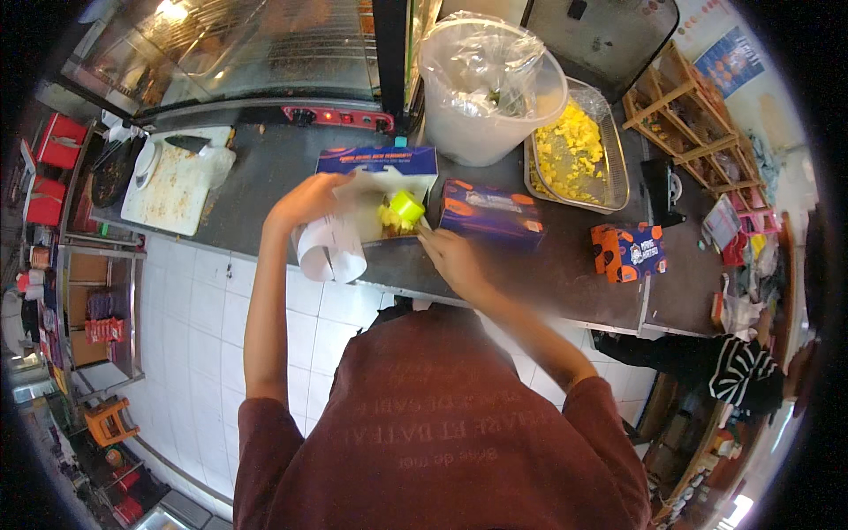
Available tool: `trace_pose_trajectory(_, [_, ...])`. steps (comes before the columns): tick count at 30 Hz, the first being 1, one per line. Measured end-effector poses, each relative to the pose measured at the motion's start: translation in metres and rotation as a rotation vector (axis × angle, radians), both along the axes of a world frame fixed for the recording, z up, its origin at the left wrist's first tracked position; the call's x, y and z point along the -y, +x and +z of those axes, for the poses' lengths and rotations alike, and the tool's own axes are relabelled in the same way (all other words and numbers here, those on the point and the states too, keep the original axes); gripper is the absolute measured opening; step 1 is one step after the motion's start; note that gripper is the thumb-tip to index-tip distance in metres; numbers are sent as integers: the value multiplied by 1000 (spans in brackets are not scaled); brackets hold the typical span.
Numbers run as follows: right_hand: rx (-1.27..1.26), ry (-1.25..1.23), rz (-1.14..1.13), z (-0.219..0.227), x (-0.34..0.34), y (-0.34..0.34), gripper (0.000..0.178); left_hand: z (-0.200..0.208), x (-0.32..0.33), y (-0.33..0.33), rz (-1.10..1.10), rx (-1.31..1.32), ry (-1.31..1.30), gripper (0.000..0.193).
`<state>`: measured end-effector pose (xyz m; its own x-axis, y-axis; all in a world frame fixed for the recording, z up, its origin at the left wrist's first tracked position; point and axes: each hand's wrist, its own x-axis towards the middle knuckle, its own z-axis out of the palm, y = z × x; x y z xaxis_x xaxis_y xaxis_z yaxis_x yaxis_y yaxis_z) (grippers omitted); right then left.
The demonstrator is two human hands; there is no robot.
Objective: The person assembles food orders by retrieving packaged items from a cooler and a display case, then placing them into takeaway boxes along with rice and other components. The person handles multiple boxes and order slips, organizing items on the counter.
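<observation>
An opened purple cardboard box [378, 161] with a white inside stands near the counter's front edge, and yellow pieces of food [389, 219] lie in it. My left hand [309, 201] grips the box at its left edge. A white curled sheet or flap [331, 252] hangs beneath that hand over the counter edge. My right hand [452, 261] closes around the handle of a bright green scoop [407, 205], whose cup is tipped over the box opening. The right fingers are partly blurred.
Right of the box lie a closed purple box [492, 212] and a smaller orange-and-purple box [629, 252]. Behind stand a plastic-lined white bucket [495, 132] and a metal mesh tray [609, 181] of yellow pieces. A white cutting board [168, 205] with a knife lies left.
</observation>
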<state>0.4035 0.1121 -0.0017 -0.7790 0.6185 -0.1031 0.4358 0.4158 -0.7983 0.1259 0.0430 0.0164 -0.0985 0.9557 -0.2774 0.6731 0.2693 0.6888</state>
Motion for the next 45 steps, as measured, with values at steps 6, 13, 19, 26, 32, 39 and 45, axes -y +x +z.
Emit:
trace_pose_trajectory(6, [-290, -614, -243, 13, -16, 114, 21, 28, 38, 9, -199, 550, 39, 29])
trace_pose_trajectory(13, [-958, -1168, -575, 35, -115, 221, 26, 80, 29, 55, 230, 789, 442, 20])
trace_pose_trajectory(19, [-285, -148, -831, 54, -147, 202, 37, 116, -49, 158, 341, 680, 715, 18])
trace_pose_trajectory(26, [-732, -378, -192, 135, -94, 172, 69, 108, -110, 261, 395, 661, 865, 16])
trace_pose_trajectory(32, [-665, -113, -178, 164, -160, 237, 74, 107, -166, 361, 242, 828, 837, 38])
trace_pose_trajectory(39, [-632, -238, -108, 166, -266, 359, 80, 120, -229, 476, -54, 1066, 486, 62])
trace_pose_trajectory(45, [-663, 16, -190, 104, -390, 458, 26, 109, -275, 541, 51, 895, 377, 66])
